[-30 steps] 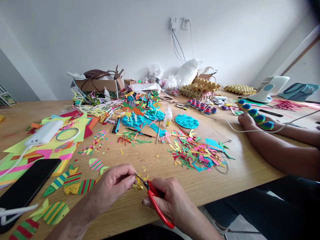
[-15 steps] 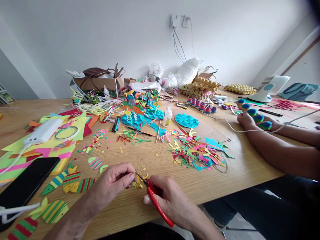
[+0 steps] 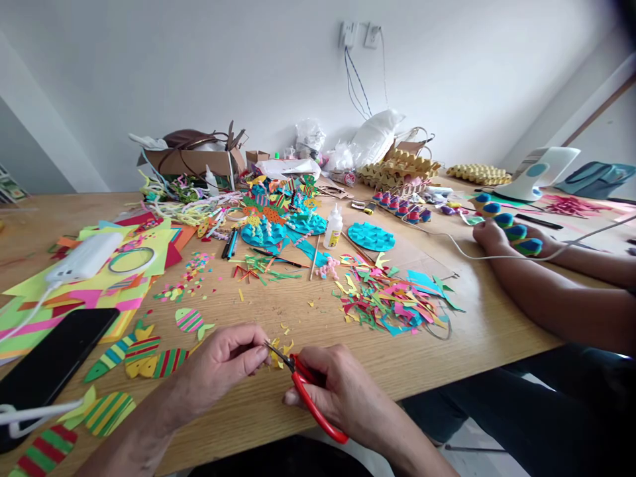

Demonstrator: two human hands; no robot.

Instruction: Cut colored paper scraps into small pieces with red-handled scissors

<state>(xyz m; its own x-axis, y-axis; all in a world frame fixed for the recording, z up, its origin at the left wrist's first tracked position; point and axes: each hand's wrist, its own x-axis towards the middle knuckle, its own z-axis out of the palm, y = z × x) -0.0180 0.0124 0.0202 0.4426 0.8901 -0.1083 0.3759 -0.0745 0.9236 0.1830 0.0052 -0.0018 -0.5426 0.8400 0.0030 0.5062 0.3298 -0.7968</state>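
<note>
My right hand [image 3: 330, 387] is wrapped round the red handles of a pair of scissors [image 3: 314, 407], whose thin dark blades point left. The blade tips reach the fingertips of my left hand [image 3: 233, 358], which is closed in a pinch; what it holds is too small to make out. Small yellow paper scraps [image 3: 284, 350] lie on the table just behind the blades. Left of my left hand lie several striped paper fish, among them a red and green one [image 3: 171, 363] and a pink and green one [image 3: 189, 320].
A black phone [image 3: 59, 364] and coloured paper sheets [image 3: 159, 255] lie at left. Ahead are a glue bottle [image 3: 333, 228], a blue disc [image 3: 371, 236] and a heap of paper scraps [image 3: 387, 298]. At right, another person's hands hold a painted egg-carton strip [image 3: 514, 232].
The view has shifted slightly. The scissors remain at my left fingertips, with their blade tips slightly closer to them. Both hands stay nearly in place.
</note>
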